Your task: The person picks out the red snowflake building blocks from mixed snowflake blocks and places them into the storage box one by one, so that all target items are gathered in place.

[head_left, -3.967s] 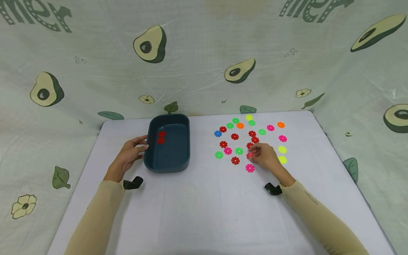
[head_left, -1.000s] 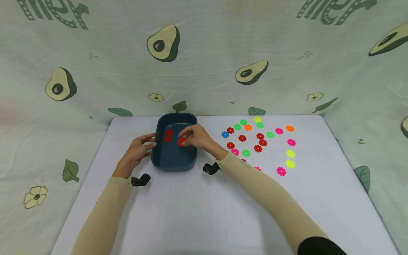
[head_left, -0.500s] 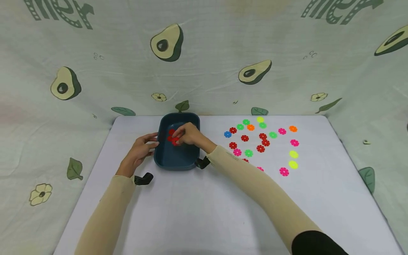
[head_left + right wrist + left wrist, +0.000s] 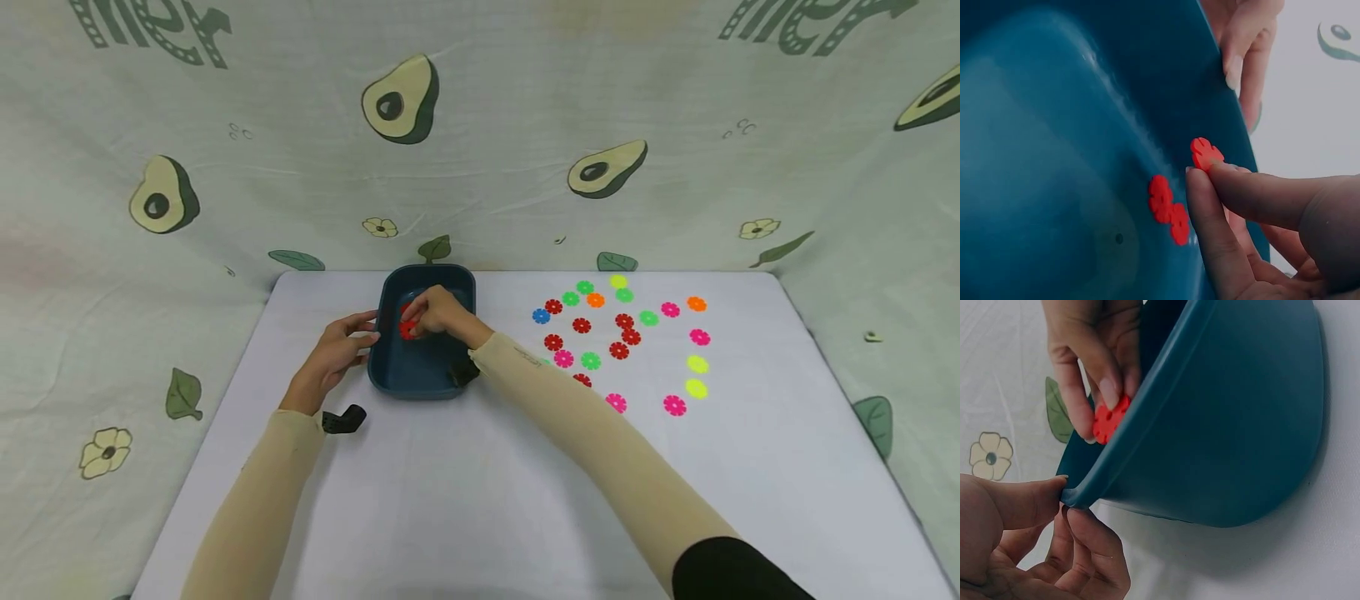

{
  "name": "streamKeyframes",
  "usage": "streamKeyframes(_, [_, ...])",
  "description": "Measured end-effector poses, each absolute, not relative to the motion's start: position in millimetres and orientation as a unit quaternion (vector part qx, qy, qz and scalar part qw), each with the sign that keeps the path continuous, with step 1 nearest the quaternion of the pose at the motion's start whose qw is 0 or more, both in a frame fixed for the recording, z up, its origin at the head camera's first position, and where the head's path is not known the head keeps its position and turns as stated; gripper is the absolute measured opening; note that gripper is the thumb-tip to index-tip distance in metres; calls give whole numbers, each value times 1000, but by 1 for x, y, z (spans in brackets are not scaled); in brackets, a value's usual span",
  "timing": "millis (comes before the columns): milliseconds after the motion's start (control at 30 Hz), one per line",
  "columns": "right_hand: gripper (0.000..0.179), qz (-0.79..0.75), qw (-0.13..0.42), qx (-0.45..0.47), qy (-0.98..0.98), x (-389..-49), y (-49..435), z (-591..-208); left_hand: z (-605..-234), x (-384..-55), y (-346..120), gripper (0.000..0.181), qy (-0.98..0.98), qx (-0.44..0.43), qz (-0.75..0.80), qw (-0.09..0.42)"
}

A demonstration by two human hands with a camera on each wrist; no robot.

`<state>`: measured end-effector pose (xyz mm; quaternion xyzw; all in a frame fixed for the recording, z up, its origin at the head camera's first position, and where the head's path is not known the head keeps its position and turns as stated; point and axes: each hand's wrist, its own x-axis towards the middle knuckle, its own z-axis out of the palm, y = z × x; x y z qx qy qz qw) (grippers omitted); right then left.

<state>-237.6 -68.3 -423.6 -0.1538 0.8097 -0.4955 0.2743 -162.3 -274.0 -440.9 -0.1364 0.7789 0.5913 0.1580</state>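
In the head view, my left hand [image 4: 333,354] is at the left side of a dark blue tub [image 4: 420,383]. The left wrist view shows its thumb above and fingers below, pinching the rim [image 4: 1079,495]. My right hand [image 4: 446,312] reaches in over the tub. Between its thumb and index finger it pinches a red notched plastic disc [image 4: 1205,152], held near the tub's left wall. Two more red discs [image 4: 1160,199] lie touching on the tub floor, just beside the right fingertips; in the head view the hand partly covers this spot.
Many notched discs lie spread over the white table's right half: red [image 4: 618,350], green [image 4: 590,361], pink [image 4: 675,406], yellow [image 4: 696,389], orange [image 4: 696,304] and one blue [image 4: 541,317]. The right sleeve [image 4: 585,433] crosses in front of some. A patterned cloth [image 4: 510,100] hangs behind.
From among the discs on the table, my right hand has moved left into the tub with a red disc, ending near its left wall. My left hand stays at the rim. The head view has shifted slightly.
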Motion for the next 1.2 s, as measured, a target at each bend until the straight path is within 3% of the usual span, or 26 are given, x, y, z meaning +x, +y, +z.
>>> streamKeyframes(233, [31, -489, 301, -136, 807, -241, -75, -430, -440, -162, -275, 57, 779, -132, 592, 159])
streamKeyframes(1200, [27, -422, 293, -118, 850, -241, -93, -447, -443, -163, -277, 57, 775, -135, 598, 156])
